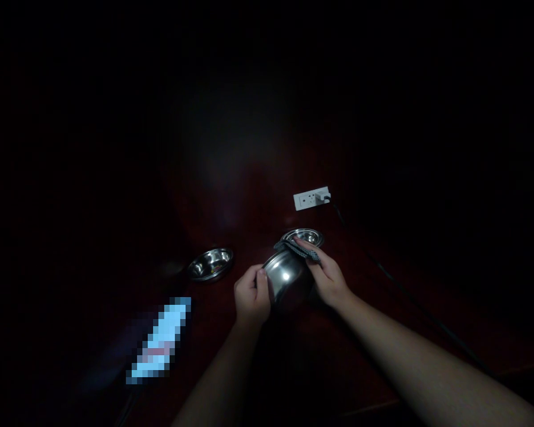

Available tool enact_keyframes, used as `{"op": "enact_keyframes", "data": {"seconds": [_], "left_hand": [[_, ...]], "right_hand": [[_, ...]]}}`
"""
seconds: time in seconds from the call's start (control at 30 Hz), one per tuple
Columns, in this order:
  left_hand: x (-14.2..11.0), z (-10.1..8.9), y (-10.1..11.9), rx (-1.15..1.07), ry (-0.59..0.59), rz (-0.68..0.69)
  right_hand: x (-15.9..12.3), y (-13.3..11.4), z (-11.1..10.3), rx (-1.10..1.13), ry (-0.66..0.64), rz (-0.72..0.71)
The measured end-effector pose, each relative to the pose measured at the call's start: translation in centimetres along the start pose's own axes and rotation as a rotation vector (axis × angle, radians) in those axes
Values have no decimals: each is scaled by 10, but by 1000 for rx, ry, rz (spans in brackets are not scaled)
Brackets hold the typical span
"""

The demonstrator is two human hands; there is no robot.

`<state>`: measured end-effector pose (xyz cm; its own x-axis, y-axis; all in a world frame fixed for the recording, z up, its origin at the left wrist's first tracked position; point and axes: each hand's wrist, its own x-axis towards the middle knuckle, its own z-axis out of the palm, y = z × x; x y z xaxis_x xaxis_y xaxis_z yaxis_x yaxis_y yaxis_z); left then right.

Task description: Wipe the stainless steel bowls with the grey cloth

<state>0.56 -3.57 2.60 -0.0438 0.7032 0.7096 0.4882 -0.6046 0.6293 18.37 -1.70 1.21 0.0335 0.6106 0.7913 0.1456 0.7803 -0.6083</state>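
A shiny metal bowl [285, 277] is held tilted between my hands, its rounded side catching the light. My left hand [253, 295] grips its left rim, thumb over the edge. On the right, my right hand [326, 274] is closed on a dark patterned cloth [300, 249], pressed against the bowl's upper right edge. The bowl's lower part fades into shadow. Just behind the cloth lies another round metal dish [309, 236], partly covered by my fingers. To the left a shallow metal bowl [210, 265] rests on the dark red surface, with small coloured specks inside.
A white power socket [311, 198] with a plug in it is at the back, and a dark cable [385, 271] runs from it down to the right. At lower left a bright, pixelated screen [160, 341] glows. Darkness hides most surroundings.
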Motion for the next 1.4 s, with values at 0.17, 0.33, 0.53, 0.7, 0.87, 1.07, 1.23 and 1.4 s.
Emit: {"op": "enact_keyframes", "data": {"seconds": [0.17, 0.33, 0.53, 0.7, 0.87, 1.07, 1.23, 1.4], "left_hand": [[1, 4, -2, -162, 1, -111], [2, 11, 0, -303, 41, -227], [0, 13, -2, -345, 34, -251], [-2, 14, -1, -376, 6, -285], [-3, 13, -1, -301, -19, -269], [-5, 12, 3, -412, -50, -286], [-4, 13, 10, -633, -40, -379], [-3, 15, 6, -723, -142, -445]], "right_hand": [[0, -1, -1, -99, 25, -79], [-1, -7, -2, -211, -75, -218], [-3, -18, -5, -263, -183, -309], [-3, -29, -10, -289, -284, -365], [-3, -33, -10, -210, -338, -342], [-1, -28, -3, -425, -172, -357], [-1, -26, -2, -451, -167, -379], [0, -20, -4, -413, -157, -342]]}}
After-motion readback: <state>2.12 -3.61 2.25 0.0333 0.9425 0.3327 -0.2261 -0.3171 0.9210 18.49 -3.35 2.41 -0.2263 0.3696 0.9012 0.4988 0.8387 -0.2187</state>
